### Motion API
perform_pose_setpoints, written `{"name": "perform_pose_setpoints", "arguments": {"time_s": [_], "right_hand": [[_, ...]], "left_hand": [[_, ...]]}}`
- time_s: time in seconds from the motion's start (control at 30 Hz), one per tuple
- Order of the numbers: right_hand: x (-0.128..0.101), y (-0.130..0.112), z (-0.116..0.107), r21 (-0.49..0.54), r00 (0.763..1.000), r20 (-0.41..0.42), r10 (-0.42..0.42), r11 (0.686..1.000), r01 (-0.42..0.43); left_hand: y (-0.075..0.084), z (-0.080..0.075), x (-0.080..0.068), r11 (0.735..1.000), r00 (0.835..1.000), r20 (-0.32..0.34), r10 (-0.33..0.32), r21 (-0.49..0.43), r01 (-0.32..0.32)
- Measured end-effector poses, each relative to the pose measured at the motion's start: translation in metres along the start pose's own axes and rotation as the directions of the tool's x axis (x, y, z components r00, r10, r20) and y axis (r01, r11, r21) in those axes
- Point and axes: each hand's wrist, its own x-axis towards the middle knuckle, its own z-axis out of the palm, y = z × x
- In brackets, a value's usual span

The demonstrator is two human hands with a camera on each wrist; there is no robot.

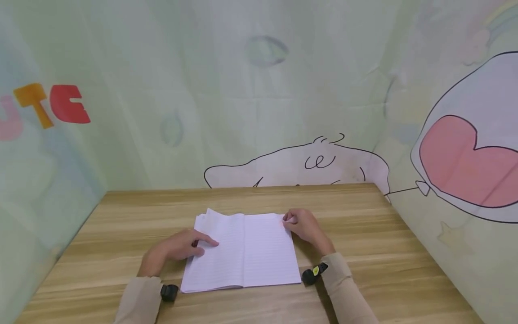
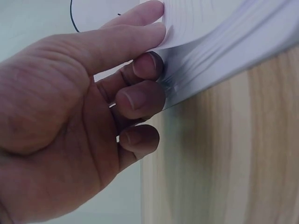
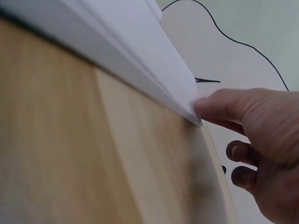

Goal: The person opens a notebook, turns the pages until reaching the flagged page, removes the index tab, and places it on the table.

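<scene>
An open notebook [image 1: 269, 252] with lined white pages lies on the table. On its left page rests my left hand [image 1: 180, 245], index finger extended and thumb at the outer edge. The left wrist view shows the thumb and index finger of that hand [image 2: 84, 93] on top of the curving pages [image 2: 201, 23]; the other fingers bend beside the shaded page edges. At the top right corner, my right hand [image 1: 305, 225] pinches the page between thumb and index finger. In the right wrist view, that hand [image 3: 261, 135] grips the corner of the page stack [image 3: 140, 51], its other fingers curled away.
The wood-grain table [image 1: 137, 216] extends around the notebook. Printed curtains [image 1: 194, 112] hang behind and on both sides of it. Dark wrist devices [image 1: 169, 293] sit near both sleeves. The left page's upper corner curls upward.
</scene>
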Motion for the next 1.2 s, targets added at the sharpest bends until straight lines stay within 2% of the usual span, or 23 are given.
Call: {"name": "perform_pose_setpoints", "arguments": {"time_s": [0.1,0.33,0.73,0.9,1.03,1.2], "right_hand": [[-0.001,0.002,-0.003,0.053,1.000,0.025,0.018,0.998,-0.019],[-0.003,-0.001,-0.011,0.133,0.996,0.086,0.014,0.991,-0.026],[-0.006,0.001,-0.025,0.151,0.995,0.095,-0.033,0.988,0.018],[-0.008,0.003,-0.034,0.179,0.997,0.083,0.006,0.984,-0.021],[-0.009,0.005,-0.040,0.251,0.997,0.074,0.032,0.967,-0.049],[-0.009,0.006,-0.046,0.286,0.995,0.097,0.037,0.956,-0.064]], "left_hand": [[-0.001,0.000,0.000,1.000,1.000,0.000,0.010,0.000,-0.010],[-0.005,0.001,-0.001,0.999,1.000,0.010,-0.028,-0.014,0.029],[-0.004,0.001,0.001,1.000,1.000,0.012,-0.003,-0.015,0.003],[-0.001,0.000,0.001,1.000,1.000,0.008,-0.019,-0.023,0.019],[0.001,-0.002,0.002,0.999,1.000,0.006,-0.026,-0.028,0.026],[0.001,-0.002,0.002,1.000,0.999,0.019,-0.026,-0.016,0.027]]}}
